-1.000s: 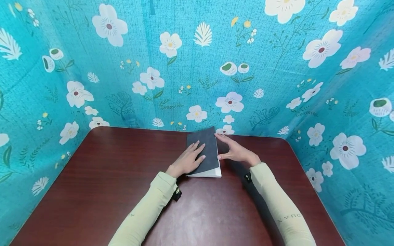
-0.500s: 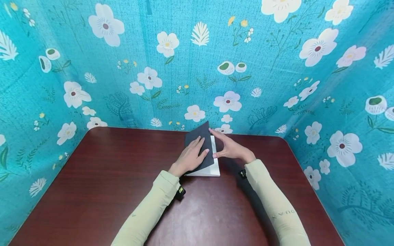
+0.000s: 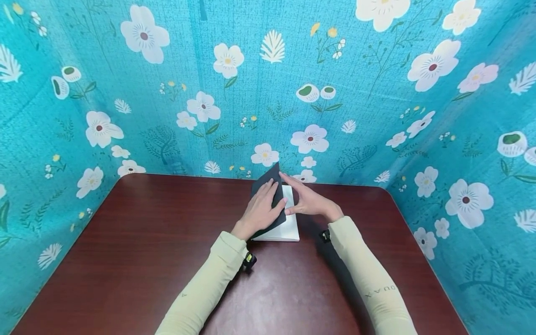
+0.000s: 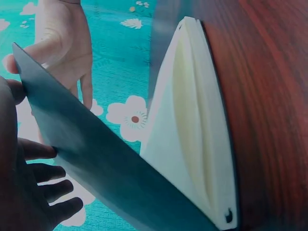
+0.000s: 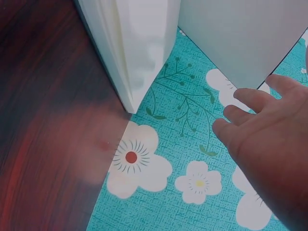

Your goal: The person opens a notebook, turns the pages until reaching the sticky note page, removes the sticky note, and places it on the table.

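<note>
cover (image 4: 110,149) standing half open

the book (image 3: 291,229) is lying far-centre on the table (image 3: 176,223). left hand (image 3: 260,210), unclenched, is resting on the cover; right hand (image 3: 311,200) is spanning its free edge, wide. it is looking light, bendy, best pinched there.

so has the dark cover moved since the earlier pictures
Yes: against the table in the head view, the dark cover has its right edge raised higher and swung left, baring more of the white pages.

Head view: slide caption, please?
Left hand and right hand at the lifted dark cover of a white-paged book on a reddish-brown table.
</note>
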The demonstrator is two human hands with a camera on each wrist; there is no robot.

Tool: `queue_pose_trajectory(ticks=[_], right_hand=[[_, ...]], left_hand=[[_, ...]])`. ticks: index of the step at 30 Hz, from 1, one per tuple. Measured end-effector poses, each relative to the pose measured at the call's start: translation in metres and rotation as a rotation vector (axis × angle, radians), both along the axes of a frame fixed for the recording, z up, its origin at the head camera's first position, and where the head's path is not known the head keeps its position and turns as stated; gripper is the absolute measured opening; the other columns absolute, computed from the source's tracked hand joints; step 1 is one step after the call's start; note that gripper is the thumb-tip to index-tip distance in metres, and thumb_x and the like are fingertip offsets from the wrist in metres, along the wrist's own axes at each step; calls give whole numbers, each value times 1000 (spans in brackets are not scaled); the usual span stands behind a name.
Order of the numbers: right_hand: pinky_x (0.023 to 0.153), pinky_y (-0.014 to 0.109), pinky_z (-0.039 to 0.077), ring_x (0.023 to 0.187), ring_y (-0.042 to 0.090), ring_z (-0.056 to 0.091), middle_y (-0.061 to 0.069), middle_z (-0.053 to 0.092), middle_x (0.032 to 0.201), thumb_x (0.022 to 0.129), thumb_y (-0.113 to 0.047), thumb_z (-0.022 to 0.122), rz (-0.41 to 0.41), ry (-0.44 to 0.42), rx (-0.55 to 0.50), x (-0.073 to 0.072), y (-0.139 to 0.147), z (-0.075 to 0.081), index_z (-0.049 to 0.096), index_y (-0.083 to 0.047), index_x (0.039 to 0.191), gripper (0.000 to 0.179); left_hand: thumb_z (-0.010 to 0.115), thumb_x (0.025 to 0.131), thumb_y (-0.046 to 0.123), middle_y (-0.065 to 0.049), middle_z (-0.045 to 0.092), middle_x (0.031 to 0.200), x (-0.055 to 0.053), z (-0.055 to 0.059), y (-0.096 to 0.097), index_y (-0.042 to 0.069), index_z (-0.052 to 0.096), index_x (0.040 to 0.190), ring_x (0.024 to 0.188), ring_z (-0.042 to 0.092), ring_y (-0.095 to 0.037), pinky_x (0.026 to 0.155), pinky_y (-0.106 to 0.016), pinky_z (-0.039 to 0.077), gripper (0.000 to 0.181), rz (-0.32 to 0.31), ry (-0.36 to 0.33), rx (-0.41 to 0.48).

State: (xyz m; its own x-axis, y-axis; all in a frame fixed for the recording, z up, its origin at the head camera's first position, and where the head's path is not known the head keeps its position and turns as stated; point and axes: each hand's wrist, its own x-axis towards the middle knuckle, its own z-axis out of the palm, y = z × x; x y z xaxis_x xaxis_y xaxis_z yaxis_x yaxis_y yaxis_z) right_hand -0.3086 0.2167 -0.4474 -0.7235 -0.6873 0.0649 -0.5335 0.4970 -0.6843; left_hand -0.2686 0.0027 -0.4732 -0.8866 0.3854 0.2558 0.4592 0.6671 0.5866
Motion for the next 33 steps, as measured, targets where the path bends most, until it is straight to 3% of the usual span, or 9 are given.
queue_pose_trajectory(ticks=[10, 17, 25, 33], right_hand=[[122, 66, 14, 158, 32, -1, 4, 1, 173, 78, -65, 75, 15, -10, -31, 2, -13, 1, 2, -15, 166, 125], [122, 66, 11, 158, 37, -1, 11, 3, 172, 81, -27, 88, -43, 29, 68, 2, -13, -9, 4, -10, 165, 120], [122, 66, 10, 156, 46, 1, 18, 7, 171, 79, -42, 88, -108, 40, 250, 5, -3, -32, 14, -6, 164, 118], [123, 64, 8, 156, 46, 0, 17, 8, 171, 80, -57, 80, -122, 16, 399, 10, 5, -49, 13, -8, 164, 119]], left_hand=[[51, 102, 40, -19, 33, 164, 2, 14, -9, 7, 42, 156, 151, 32, -38, 118, -58, 33, 64, 39, 83, 14], [52, 102, 34, -18, 35, 163, 0, 25, -26, 11, 49, 152, 151, 33, -38, 120, -56, 31, 55, 40, 216, -98], [53, 102, 33, -16, 37, 162, 1, 36, -56, 10, 51, 150, 152, 31, -35, 122, -53, 28, 54, 46, 254, -148], [50, 103, 31, -19, 36, 162, 6, 36, -94, 6, 52, 149, 152, 30, -37, 122, -53, 28, 53, 50, 239, -113]])
